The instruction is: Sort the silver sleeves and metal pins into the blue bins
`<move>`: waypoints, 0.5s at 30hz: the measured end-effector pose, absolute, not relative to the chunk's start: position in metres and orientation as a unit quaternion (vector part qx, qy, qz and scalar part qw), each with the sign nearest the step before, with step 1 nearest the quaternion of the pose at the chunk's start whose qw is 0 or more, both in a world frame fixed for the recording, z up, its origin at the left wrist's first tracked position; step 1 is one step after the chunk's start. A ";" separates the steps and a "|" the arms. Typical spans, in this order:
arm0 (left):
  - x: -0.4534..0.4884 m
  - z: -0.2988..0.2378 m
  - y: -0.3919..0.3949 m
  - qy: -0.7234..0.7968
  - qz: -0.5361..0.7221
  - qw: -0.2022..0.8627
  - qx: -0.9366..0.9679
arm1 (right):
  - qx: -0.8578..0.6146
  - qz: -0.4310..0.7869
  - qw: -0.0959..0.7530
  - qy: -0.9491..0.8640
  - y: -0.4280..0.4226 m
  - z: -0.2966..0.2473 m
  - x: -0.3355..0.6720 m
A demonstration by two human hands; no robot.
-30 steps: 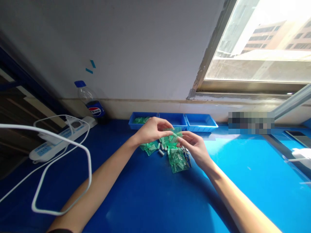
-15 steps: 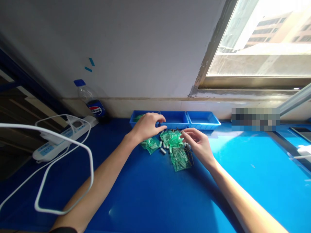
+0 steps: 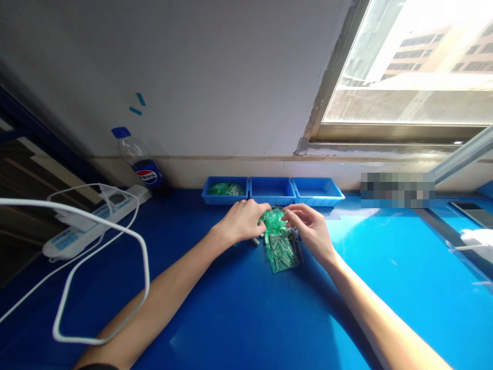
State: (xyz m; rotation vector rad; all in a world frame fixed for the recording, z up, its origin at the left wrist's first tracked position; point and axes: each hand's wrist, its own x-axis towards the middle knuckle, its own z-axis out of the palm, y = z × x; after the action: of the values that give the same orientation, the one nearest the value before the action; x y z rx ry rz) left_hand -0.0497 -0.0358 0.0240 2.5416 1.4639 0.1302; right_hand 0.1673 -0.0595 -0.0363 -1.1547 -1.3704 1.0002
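Observation:
Small green plastic bags (image 3: 282, 251) with pale cylindrical pieces inside lie in a pile on the blue table. My left hand (image 3: 243, 222) is at the pile's left side, fingers and thumb curled on the edge of a crumpled green bag (image 3: 275, 221). From the right, my right hand (image 3: 310, 227) pinches that bag's other side between thumb and fingertips. Thin dark metal pins (image 3: 296, 249) lie partly under the pile, beside the right fingers. A loose silver cylinder (image 3: 256, 241) shows just below my left hand, which hides other pieces.
Behind the pile stand three joined blue bins; the left bin (image 3: 208, 197) holds green bags, beside the middle bin (image 3: 271, 196) and right bin (image 3: 318, 198). Leftward are a cola bottle (image 3: 148, 172), a power strip (image 3: 77, 239) and a white cable (image 3: 143, 257) crossing above my left forearm.
My left hand has moved down and right from in front of the left bin to the bag pile, closing on a bag. My right hand stays at the pile. The view has shifted slightly.

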 end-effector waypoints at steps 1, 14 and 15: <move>-0.049 0.023 -0.036 0.502 0.044 0.097 0.858 | -0.480 0.419 0.519 -0.569 -0.060 -0.036 0.167; -0.073 0.032 -0.015 0.466 0.389 0.319 0.728 | -0.490 0.411 0.515 -0.571 -0.059 -0.032 0.167; -0.072 0.034 -0.016 0.450 0.395 0.363 0.714 | -0.481 0.425 0.511 -0.571 -0.060 -0.030 0.167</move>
State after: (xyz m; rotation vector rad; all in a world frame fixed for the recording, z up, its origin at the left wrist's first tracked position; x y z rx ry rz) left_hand -0.0720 -0.0158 0.0336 1.8377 1.1578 1.0156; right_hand 0.1667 -0.0595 -0.0302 -1.1582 -1.3741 1.0233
